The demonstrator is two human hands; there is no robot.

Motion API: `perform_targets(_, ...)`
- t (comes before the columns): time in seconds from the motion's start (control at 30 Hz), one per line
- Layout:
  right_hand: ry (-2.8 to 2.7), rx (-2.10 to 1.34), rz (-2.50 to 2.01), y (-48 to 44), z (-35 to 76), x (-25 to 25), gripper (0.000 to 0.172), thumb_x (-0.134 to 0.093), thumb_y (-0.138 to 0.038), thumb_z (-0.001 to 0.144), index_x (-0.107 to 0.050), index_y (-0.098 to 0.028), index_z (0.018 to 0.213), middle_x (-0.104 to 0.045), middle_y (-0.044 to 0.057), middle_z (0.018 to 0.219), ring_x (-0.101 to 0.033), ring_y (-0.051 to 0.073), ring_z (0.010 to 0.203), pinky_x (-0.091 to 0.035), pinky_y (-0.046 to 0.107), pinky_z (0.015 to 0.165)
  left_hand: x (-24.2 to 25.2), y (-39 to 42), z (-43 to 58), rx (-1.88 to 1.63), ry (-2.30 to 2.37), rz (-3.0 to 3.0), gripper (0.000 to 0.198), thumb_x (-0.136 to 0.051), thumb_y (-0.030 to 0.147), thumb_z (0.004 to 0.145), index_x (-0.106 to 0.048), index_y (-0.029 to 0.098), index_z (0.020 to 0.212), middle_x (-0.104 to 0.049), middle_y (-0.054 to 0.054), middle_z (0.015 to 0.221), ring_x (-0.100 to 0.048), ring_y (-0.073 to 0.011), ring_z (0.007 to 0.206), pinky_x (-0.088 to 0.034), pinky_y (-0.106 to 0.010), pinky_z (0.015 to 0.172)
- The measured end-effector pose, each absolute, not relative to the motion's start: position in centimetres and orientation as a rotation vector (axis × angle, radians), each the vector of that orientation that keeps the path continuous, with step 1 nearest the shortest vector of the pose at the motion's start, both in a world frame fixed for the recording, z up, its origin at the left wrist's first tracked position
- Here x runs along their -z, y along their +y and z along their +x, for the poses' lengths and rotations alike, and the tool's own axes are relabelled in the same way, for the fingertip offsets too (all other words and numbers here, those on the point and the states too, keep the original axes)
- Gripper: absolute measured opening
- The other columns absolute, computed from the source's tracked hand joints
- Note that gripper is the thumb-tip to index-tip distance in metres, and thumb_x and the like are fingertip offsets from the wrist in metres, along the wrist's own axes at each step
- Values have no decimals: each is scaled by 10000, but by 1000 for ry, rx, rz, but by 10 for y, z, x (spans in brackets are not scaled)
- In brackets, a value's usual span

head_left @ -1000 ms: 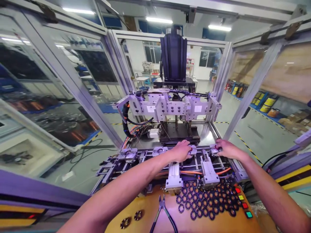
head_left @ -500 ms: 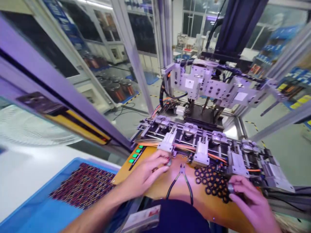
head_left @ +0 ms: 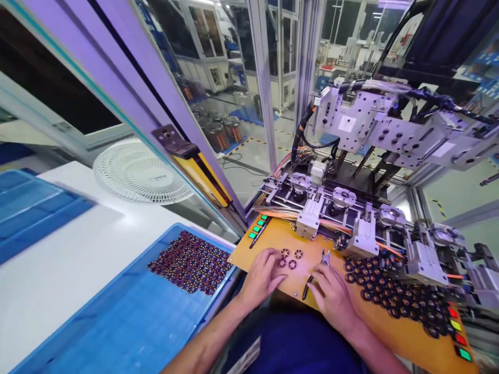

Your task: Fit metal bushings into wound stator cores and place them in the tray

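My left hand (head_left: 262,276) rests low over the orange work board (head_left: 268,259), its fingers bent and thumb held apart, with nothing visible in it. Close to its fingertips lie several small dark ring-shaped parts (head_left: 292,264) with copper-coloured segments. My right hand (head_left: 332,292) is curled over a pair of cutting pliers (head_left: 326,256) lying on the board. The metal jaws stick out beyond the fingers and one dark handle shows at the left; the other handle is hidden under the hand. Right of that hand is a large group of similar rings (head_left: 397,293).
A machine with metal clamp fixtures (head_left: 310,218) stands behind the board. Green buttons (head_left: 257,228) and a pen-like stick (head_left: 259,235) are at its left, coloured buttons (head_left: 460,339) at its right. A blue tray (head_left: 128,311) carries many small parts; a white fan (head_left: 142,171) stands behind.
The view has swung left. My right hand has moved from the ring group to the pliers. My left hand has drawn back from the small rings; grey pieces at both hands' fingertips are no longer seen.
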State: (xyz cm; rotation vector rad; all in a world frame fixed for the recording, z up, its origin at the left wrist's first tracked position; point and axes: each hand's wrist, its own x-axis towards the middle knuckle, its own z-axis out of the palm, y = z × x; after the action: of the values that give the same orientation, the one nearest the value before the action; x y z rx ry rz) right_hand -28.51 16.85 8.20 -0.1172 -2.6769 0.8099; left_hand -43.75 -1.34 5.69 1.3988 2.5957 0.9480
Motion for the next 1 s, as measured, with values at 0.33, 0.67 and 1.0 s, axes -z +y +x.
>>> perform_targets(0.33,-2597,-523,-498,201,-161,-74,242,-531,-167,905,-608,-231,1126,-643,101,1082,-638,269,1019,-561,454,883,-43,28,-454,-908,2416,1700,464,-638,499,834,-596,196,1183,-474,-180,1406,-425,-345,1332,-394,-537,1087)
perform_targets(0.67,-2558,-594,-616,227,-212,-54,236,-492,-169,928,-674,-199,1076,-623,134,1115,-546,307,1077,-469,537,914,-63,-10,-433,-1027,2531,1676,758,-701,454,803,-333,214,1421,-436,-201,1428,-418,-364,1343,-416,-593,1067)
perform_targets(1.0,-2217,-1463,-220,185,-249,-162,56,-650,-287,880,-699,-260,872,-582,79,1216,-636,201,1025,-560,332,884,-180,21,-390,-1442,1962,1528,501,-683,480,818,-590,253,1255,-741,-70,1065,-707,-218,940,-582,-319,831)
